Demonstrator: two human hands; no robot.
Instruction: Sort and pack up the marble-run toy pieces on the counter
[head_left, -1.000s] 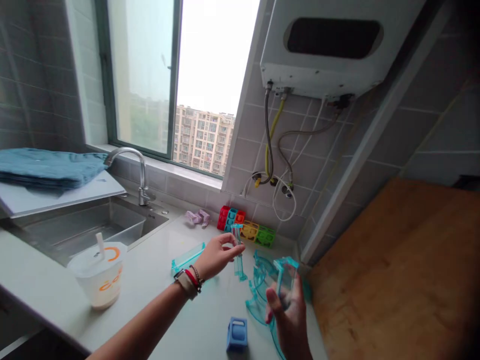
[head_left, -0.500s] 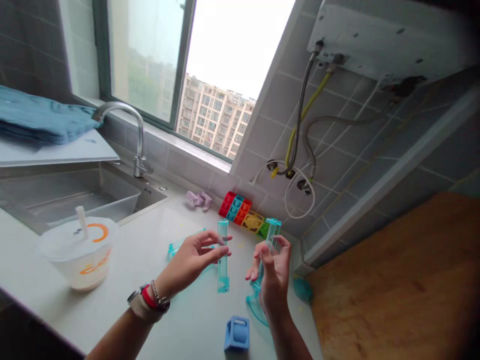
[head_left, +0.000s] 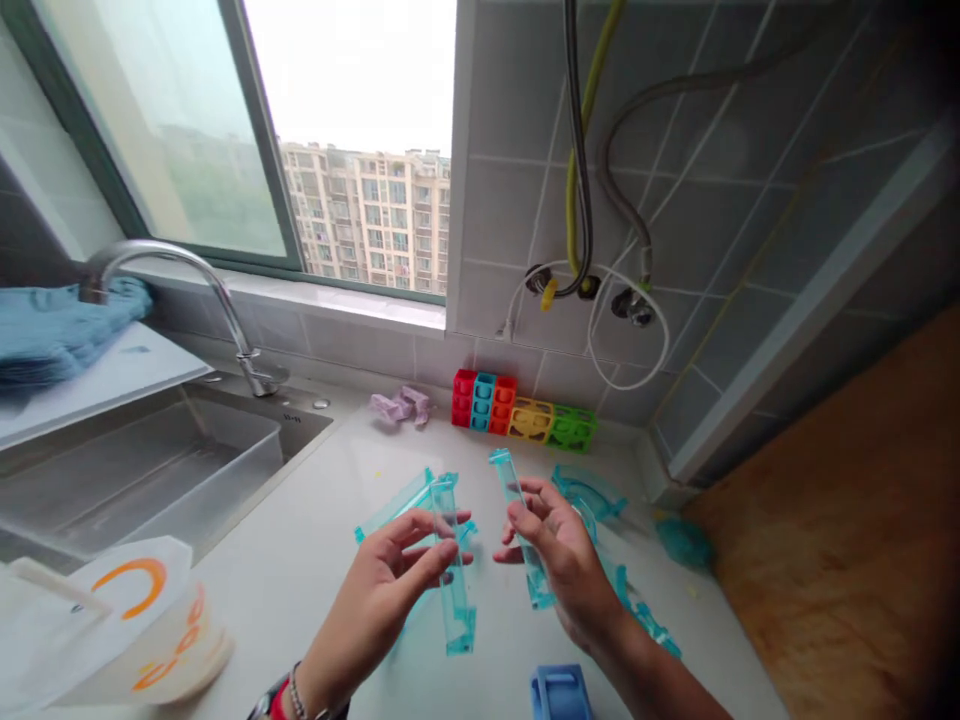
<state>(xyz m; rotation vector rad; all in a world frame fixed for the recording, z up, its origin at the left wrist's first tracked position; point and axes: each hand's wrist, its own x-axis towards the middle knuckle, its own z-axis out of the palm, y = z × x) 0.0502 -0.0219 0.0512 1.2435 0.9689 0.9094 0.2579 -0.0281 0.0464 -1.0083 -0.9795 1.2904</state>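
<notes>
My left hand (head_left: 390, 590) pinches a clear teal plastic track piece (head_left: 452, 570), held nearly upright over the white counter (head_left: 315, 520). Close to its right, my right hand (head_left: 562, 555) grips a second teal track piece (head_left: 517, 515) that tilts with its top to the left. The two pieces stand side by side and apart. More teal track parts (head_left: 592, 495), some curved, lie on the counter behind and under my hands. A straight teal piece (head_left: 394, 505) lies behind my left hand.
A row of coloured blocks (head_left: 521, 412) stands against the tiled wall. A blue block (head_left: 559, 692) sits at the near edge. A lidded drink cup (head_left: 120, 620) is at the lower left, with the sink (head_left: 142, 470), tap (head_left: 187, 280) and blue cloth (head_left: 52, 330) beyond it. A wooden board (head_left: 847, 560) is right.
The view has tilted down and to the right. Both hands, each holding its teal piece, have come lower and closer together. The right piece now leans instead of standing upright.
</notes>
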